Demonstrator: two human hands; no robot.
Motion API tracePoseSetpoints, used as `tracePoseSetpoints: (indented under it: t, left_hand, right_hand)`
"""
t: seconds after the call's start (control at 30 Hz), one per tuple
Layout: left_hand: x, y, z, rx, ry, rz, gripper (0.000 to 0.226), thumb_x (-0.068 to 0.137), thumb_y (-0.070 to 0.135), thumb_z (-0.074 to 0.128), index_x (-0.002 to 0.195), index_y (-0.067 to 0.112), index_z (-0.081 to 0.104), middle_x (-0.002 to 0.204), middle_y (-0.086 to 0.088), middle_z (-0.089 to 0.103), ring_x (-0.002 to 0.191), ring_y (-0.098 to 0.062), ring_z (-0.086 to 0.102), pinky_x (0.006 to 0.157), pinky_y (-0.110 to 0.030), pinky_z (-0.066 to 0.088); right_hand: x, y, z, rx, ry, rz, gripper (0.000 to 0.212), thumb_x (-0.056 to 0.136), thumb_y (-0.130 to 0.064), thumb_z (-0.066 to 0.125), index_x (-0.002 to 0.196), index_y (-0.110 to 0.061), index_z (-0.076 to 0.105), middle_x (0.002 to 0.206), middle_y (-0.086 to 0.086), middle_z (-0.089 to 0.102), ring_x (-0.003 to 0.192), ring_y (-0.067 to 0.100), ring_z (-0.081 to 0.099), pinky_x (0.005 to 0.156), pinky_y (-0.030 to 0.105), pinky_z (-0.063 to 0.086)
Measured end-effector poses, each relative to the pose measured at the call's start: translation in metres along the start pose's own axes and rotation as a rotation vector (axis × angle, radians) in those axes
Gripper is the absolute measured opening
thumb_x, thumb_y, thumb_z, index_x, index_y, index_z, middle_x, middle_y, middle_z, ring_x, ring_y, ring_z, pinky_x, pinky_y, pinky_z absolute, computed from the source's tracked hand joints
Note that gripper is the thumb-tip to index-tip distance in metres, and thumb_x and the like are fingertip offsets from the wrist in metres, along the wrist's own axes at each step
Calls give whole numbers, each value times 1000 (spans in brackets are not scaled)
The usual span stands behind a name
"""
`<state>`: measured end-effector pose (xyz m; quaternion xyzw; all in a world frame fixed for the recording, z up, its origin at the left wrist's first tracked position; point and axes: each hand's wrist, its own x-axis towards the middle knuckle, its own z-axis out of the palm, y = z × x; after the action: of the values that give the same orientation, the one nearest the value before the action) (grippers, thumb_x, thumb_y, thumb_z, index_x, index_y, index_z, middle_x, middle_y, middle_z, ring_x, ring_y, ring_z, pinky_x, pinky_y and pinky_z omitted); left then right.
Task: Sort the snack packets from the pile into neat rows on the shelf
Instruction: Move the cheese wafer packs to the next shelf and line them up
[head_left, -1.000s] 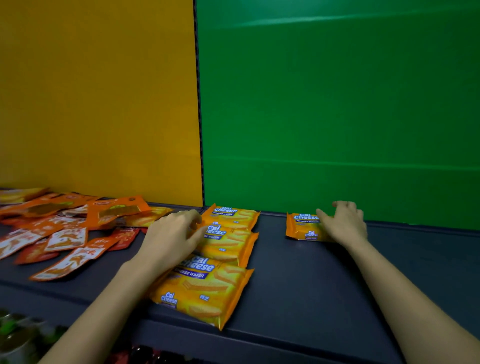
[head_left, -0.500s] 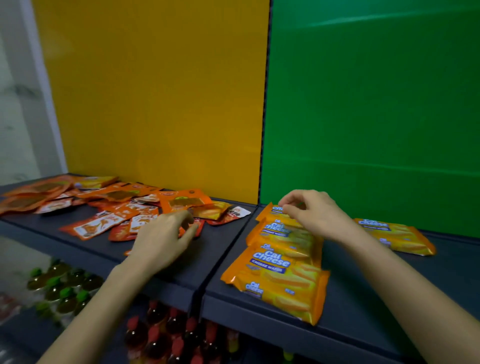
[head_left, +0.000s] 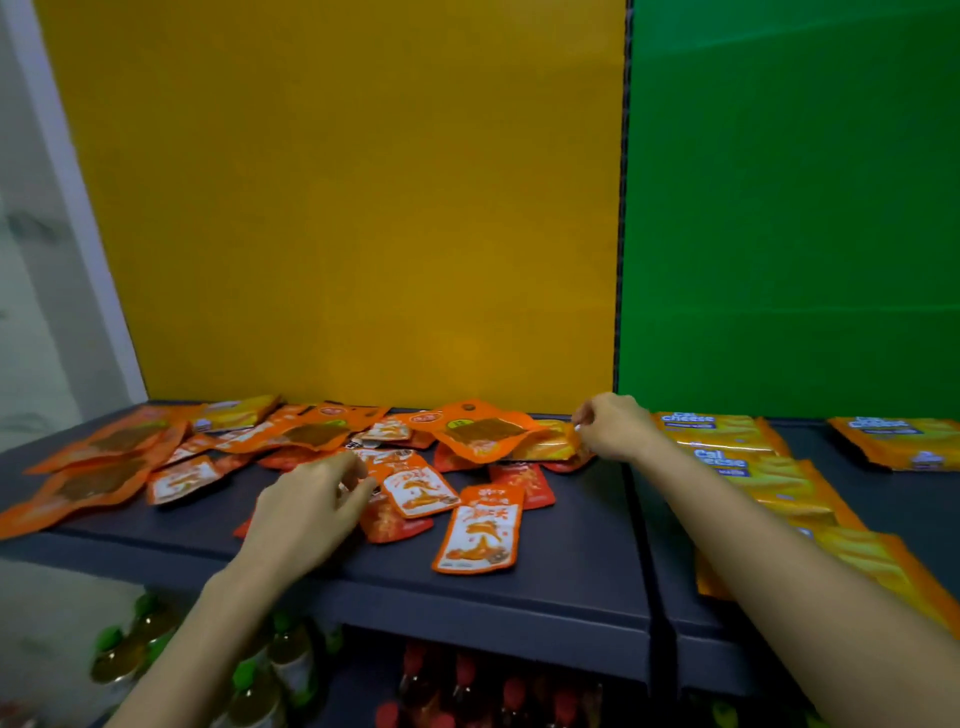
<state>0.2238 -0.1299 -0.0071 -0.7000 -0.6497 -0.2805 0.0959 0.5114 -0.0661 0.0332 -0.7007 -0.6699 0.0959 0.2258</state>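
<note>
Just left of the "Cal Cheese" packets (head_left: 727, 447), the right hand (head_left: 615, 427) pinches a yellow packet (head_left: 545, 444), while the left hand (head_left: 306, 506) curls its fingers (head_left: 358, 486) over small orange packets (head_left: 418, 491), and I cannot tell if it holds one.

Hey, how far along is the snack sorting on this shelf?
Done: a row of Cal Cheese packets runs front to back, a lone Cal Cheese packet beside it. In hand: the right hand pinches a yellow packet at the pile's edge; the left hand is among small orange packets. Left: the jumbled pile.
</note>
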Motion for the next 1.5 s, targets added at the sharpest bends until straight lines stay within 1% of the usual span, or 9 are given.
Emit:
tracePoseSetpoints:
  t: [0.13,0.27,0.4,0.5,0.57,0.73,0.97,1.3,1.5]
  left_hand:
    - [-6,-8,2,-28,9,-4,16,88,44,51,90,30,59,89,9,66,89,-18,64,68,-30,45]
    - [-7,-23,3,-63,24,-5,14,87,43,52,85,30,57,86,8,68,84,-17,66,69,-33,49]
    - [0,-37,2,-66,63,0,12,87,40,54,85,29,58,83,9,66,83,-17,64,63,-30,44]
    - [6,-44,0,-62,94,13,13,87,38,55,88,27,61,83,9,65,84,-17,62,61,-29,42]
    - [9,-50,-1,-62,102,3,15,87,37,55,90,24,63,87,6,67,84,-18,62,64,-30,43]
    - [18,-71,-6,-35,127,-65,17,88,36,55,94,22,63,93,1,67,92,-21,61,66,-29,40]
    - [46,-133,-13,19,53,-168,22,89,37,53,97,20,63,99,-4,68,93,-24,62,68,-30,42]
    - [131,-235,-6,144,-284,-124,36,88,40,51,108,11,58,120,-15,61,110,-31,56,86,-36,46]
    - [163,-277,9,134,-356,-138,44,91,39,49,118,3,49,127,-19,50,116,-32,50,92,-37,41]
  right_hand:
    - [9,18,7,-45,-12,150,35,89,-18,52,121,-4,57,126,18,58,115,34,55,89,33,47]
    - [14,16,9,64,-69,222,27,84,-33,59,94,-9,58,97,14,57,89,28,57,64,28,43]
    - [29,5,20,110,-78,266,42,77,-48,64,86,-7,57,99,14,58,88,29,58,67,29,42]
    - [36,0,23,152,-102,302,90,63,-60,73,125,2,49,124,20,57,99,30,56,78,35,47]
    - [40,-4,21,234,-137,303,99,66,-50,77,137,5,35,129,20,51,108,32,53,81,36,48]
    - [58,-6,3,188,-151,242,77,72,-34,77,129,6,45,111,16,51,96,28,50,67,30,39]
    - [53,-40,-36,-248,185,171,68,69,-47,76,117,-6,53,126,22,56,116,37,54,90,38,45]
    - [56,-136,2,-123,446,70,54,73,-44,74,105,-10,48,114,28,59,105,44,56,75,41,43]
    - [56,-181,46,10,358,70,43,71,-43,75,93,-18,47,115,24,61,107,40,56,79,40,43]
